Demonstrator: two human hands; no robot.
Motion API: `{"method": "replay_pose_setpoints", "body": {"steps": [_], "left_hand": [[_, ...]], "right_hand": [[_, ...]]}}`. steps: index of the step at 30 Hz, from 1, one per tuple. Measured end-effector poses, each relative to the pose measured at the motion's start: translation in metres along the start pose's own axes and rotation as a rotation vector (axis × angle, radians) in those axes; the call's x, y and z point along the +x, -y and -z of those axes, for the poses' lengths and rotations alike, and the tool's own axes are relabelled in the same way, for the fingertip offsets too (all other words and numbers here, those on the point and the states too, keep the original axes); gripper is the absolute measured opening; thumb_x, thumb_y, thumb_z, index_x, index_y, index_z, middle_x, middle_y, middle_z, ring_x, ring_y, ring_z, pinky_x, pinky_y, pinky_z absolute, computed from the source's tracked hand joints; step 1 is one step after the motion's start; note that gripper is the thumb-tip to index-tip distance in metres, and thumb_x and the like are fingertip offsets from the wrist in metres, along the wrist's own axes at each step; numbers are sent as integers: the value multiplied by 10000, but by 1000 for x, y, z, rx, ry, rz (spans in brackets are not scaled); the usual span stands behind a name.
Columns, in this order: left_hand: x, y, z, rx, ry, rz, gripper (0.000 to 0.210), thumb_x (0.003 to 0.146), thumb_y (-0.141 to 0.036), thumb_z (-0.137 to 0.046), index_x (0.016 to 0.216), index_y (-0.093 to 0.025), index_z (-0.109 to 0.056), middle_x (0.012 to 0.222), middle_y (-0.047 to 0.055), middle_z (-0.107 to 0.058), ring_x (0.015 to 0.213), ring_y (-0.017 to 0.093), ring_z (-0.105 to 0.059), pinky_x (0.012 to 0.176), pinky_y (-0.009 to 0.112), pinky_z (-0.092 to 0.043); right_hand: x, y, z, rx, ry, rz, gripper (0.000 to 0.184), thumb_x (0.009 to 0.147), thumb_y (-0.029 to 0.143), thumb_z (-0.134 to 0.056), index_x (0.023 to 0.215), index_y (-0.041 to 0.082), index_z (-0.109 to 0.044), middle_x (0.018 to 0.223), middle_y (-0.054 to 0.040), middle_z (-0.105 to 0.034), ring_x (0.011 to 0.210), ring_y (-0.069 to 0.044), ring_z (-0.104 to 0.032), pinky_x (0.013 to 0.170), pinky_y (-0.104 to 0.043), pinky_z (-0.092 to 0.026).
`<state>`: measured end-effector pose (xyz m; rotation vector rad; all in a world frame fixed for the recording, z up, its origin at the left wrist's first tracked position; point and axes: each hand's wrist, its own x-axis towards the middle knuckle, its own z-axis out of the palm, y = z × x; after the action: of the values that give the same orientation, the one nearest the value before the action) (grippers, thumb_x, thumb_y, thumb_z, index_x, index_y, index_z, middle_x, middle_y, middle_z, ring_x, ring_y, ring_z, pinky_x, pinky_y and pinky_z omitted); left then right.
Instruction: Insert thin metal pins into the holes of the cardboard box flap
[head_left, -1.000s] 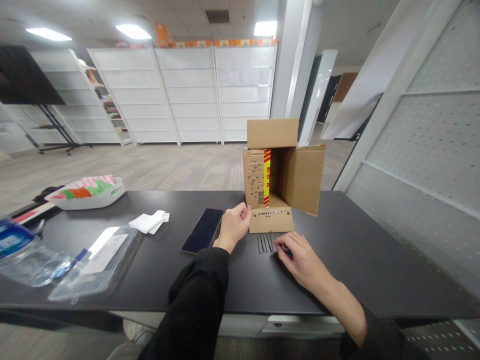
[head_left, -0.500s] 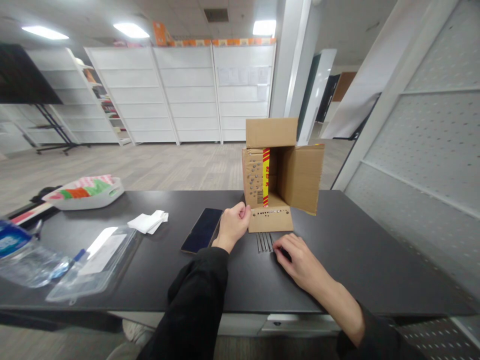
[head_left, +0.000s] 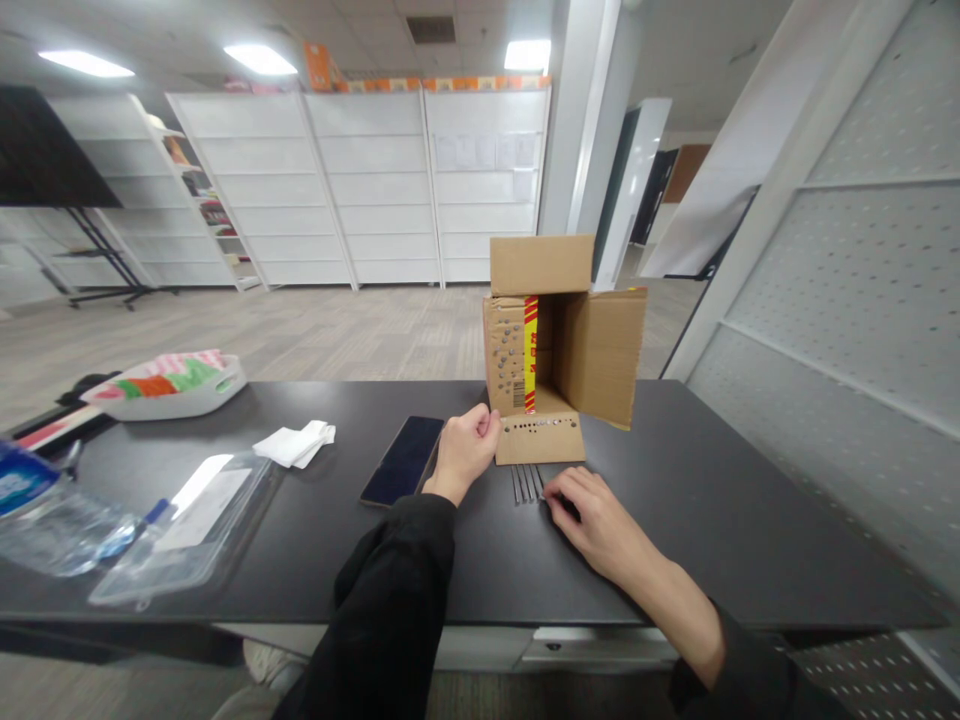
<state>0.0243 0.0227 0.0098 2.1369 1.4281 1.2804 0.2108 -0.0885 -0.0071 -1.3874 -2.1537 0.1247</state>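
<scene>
A cardboard box stands open on the dark table, its flaps spread. Round metal heads dot its left flap, and a row of holes and heads crosses the lower flap. In front of that flap, several long metal nails lie side by side. My left hand is closed, fingers curled by the left edge of the lower flap; whatever they may hold is hidden. With thumb and fingers pinched, my right hand rests on the table at the rightmost nail, covering part of it.
A phone lies left of my left hand. Farther left are folded tissues, a clear plastic case, a water bottle and a white basket with coloured cloth. A perforated panel borders the right side.
The whole view has shifted very slightly left. Both hands keep nearly the same pose, the right fingers staying at the rightmost nail.
</scene>
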Motion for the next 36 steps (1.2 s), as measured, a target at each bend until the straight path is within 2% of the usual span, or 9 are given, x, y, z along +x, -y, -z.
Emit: {"method": "replay_pose_setpoints", "body": {"steps": [21,25,29,36], "left_hand": [[0,0,-1,0,-8,-2,396,863,-375,-450,565,-198,-258,503,-58,-287,492,86,-271,533,232,-231],[0,1,-1,-3,-5,-6,394,864,-377,-448,568,-197,-260,505,-57,-287,495,87,-272,533,233,-227],[-1,2,-1,-1,0,0,391,865,-382,-445,572,-197,-264,507,-55,-296,497,88,-276,535,232,-227],[0,3,-2,-6,-6,-2,386,862,-382,-450,573,-197,-273,507,-58,-296,494,84,-271,534,230,-225]], "right_hand": [[1,1,0,27,27,-25,126,884,132,-495,880,218,-587,882,-37,-621,871,-197,-564,782,-345,-427],[3,1,2,59,-6,-52,109,886,157,-497,922,216,-581,900,-40,-629,872,-197,-571,787,-351,-425],[13,-3,5,76,-57,-92,104,878,184,-509,942,212,-586,904,-35,-646,821,-186,-582,772,-343,-424],[51,-16,14,-11,-132,-106,113,850,192,-515,905,198,-613,933,-59,-643,895,-211,-562,796,-346,-414]]}}
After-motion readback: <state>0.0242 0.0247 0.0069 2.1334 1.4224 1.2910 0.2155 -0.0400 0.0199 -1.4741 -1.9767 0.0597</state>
